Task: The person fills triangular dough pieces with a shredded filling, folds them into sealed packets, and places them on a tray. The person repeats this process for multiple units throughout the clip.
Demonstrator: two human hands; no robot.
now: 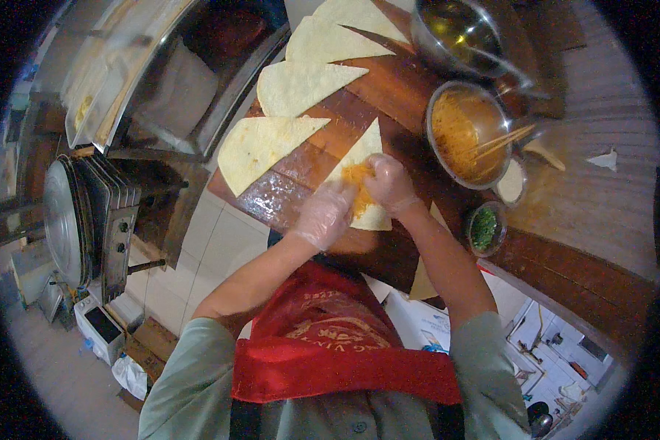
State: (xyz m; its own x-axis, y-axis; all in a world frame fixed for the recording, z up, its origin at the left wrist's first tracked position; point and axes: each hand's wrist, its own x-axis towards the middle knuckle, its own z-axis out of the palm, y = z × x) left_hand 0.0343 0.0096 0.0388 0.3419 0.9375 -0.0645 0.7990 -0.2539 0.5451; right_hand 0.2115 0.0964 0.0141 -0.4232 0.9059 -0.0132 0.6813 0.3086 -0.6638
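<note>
Both my hands wear clear thin plastic gloves and work over a pale flatbread wedge (374, 216) near the front edge of the brown wooden board. A small pile of orange shreds (357, 174) lies along the wedge's middle. My right hand (390, 183) is curled, its fingers closed on some of the shreds from the right side. Along the left edge, my left hand (325, 214) rests with fingers stretched toward the shreds, their tips partly hidden. Several more wedges, such as the nearest plain wedge (264, 150), lie in a row leading away to the back.
On the right stands a steel bowl of orange shreds (462, 132) with chopsticks (507, 139) in it. Beside it are a small bowl of pale grains (512, 182) and a bowl of chopped greens (485, 229). A steel pot (458, 37) is farther back; a round griddle (64, 220) stands left.
</note>
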